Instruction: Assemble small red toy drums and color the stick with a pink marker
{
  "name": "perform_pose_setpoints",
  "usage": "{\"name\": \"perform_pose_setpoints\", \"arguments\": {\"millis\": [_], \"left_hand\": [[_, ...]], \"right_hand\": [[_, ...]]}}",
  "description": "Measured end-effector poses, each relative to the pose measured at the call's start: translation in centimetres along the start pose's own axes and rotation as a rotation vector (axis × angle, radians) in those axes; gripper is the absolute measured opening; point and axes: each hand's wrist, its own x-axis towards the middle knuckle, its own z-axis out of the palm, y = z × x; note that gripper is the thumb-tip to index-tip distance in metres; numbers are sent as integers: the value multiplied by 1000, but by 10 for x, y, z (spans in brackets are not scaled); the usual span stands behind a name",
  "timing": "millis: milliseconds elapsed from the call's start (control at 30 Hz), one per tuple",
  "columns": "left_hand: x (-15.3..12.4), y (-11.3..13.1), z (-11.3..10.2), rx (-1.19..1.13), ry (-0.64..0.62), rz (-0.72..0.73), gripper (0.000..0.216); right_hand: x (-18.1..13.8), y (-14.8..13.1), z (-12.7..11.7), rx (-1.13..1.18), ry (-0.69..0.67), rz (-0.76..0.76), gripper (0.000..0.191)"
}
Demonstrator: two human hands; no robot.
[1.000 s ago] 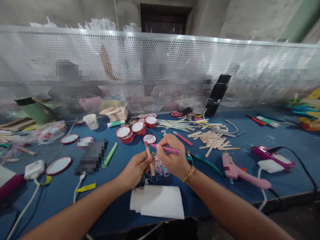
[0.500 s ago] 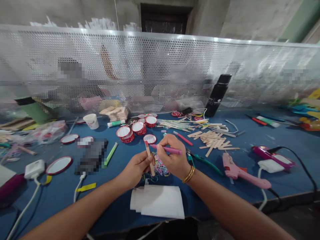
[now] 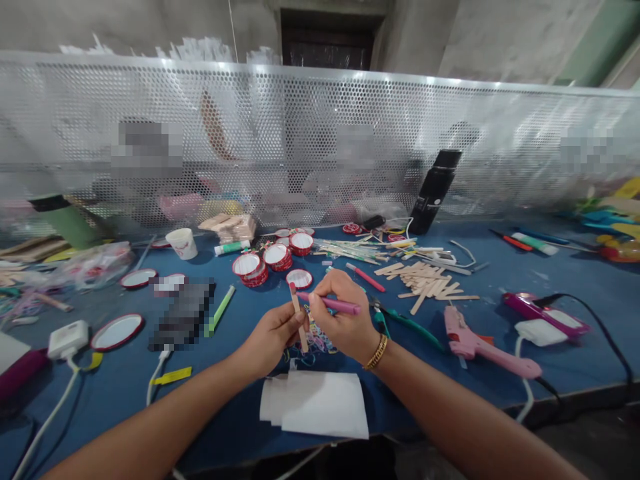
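Observation:
My left hand (image 3: pixel 273 337) pinches a wooden craft stick (image 3: pixel 303 340) that stands nearly upright, its top end coloured red-pink. A pink marker (image 3: pixel 337 305) lies in the closed fingers of my right hand (image 3: pixel 345 313), its tip pointing left, close to the coloured end of the stick. Whether tip and stick touch, I cannot tell. Beneath both hands is a heap of multicoloured rubber bands (image 3: pixel 320 340), partly covered by my fingers. Folded white paper (image 3: pixel 325 403) lies just in front of my hands.
To the right are loose craft sticks (image 3: pixel 433 283), green-handled pliers (image 3: pixel 415 327) and a pink glue gun (image 3: pixel 480 347). Red-rimmed lids (image 3: pixel 117 331), a phone (image 3: pixel 183 313) and a white cup (image 3: pixel 182 244) stand left. A black bottle (image 3: pixel 436 191) leans against the perforated metal screen (image 3: pixel 320 133).
The pink marker has shifted slightly left, its tip nearer the stick's coloured end. My left hand and the stick have hardly moved.

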Motion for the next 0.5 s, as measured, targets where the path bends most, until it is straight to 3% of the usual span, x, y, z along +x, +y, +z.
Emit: {"name": "perform_pose_setpoints", "arguments": {"millis": [500], "left_hand": [[1,1,1,-21,-5,-2,50]], "right_hand": [[0,0,2,-1,-21,4,18]]}}
